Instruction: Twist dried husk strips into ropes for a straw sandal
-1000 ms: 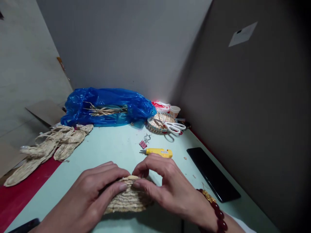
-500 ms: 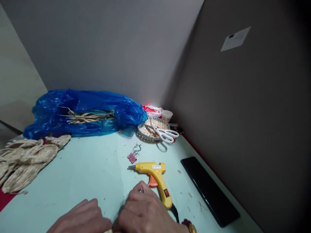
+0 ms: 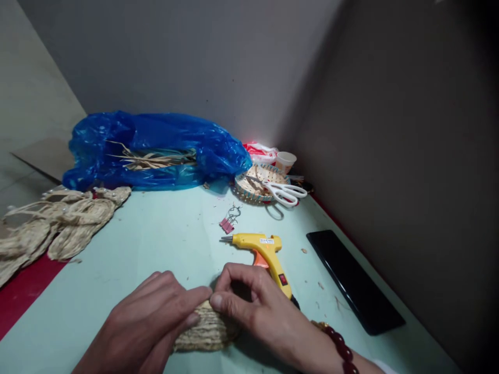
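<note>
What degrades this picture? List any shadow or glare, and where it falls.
Head view: the grey right-hand wall darkens to near black at the edge; shiny highlights on the crumpled blue plastic bag; dark shadow right of the beige woven straw piece.

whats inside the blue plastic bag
Through the opening in the blue plastic bag, a bunch of dry, straw-like strands shows, some ends poking out to the left. Whatever lies deeper is covered by the crumpled plastic.

Dark-red bead bracelet (image 3: pixel 343 350) (gold bit (image 3: pixel 321 325) too), white sleeve (image 3: pixel 384 366).
</note>
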### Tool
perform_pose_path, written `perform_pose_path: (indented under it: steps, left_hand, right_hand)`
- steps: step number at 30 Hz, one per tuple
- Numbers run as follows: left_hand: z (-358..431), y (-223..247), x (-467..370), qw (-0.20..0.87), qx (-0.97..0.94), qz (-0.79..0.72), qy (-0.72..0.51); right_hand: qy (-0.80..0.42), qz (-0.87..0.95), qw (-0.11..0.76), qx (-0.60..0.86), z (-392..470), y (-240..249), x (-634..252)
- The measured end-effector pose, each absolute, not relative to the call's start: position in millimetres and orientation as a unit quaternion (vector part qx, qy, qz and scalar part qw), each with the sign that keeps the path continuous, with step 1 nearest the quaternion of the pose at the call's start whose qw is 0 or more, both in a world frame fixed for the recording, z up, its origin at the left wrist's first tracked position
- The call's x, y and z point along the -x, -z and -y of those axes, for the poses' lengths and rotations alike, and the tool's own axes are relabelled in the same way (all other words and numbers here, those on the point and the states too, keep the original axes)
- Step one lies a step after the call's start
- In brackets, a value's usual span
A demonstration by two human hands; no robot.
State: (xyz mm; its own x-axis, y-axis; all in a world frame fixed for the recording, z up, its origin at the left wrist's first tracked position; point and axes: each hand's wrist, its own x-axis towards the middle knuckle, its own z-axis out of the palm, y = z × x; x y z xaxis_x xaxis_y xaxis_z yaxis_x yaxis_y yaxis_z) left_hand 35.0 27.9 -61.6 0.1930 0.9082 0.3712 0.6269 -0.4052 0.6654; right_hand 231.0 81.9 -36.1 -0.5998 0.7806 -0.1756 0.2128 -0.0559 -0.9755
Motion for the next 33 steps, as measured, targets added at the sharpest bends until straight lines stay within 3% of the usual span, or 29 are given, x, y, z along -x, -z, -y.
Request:
perform_pose_path:
  steps: [9, 15, 22, 24, 30, 33]
  left_hand:
    - [-26, 54, -36, 0.188, -0.762, -0.512, -0.35]
    - [-30, 45, -36, 0.197, -0.743, -0.518, -0.375]
    - [-33, 43, -25, 0.153, -0.785, -0.486, -0.353]
    - [-32, 44, -26, 0.158, -0.775, -0.498, -0.356]
    - [-29, 53, -37, 0.19, -0.742, -0.514, -0.386]
    - [-28, 54, -38, 0.181, -0.748, -0.516, -0.377]
  right_hand:
    - [-0.588, 0.663, 0.228, 0.402, -78, 36, -234]
    - [-0.372, 0.8, 0.279, 0.38, -72, 30, -236]
    - [-0.138, 0.912, 0.311, 0.229, -69, 37, -239]
    - [-0.146, 0.909, 0.316, 0.231, -69, 37, -237]
    - [-0.325, 0.832, 0.298, 0.337, -69, 31, -233]
    - [-0.341, 0.825, 0.283, 0.35, -70, 31, -235]
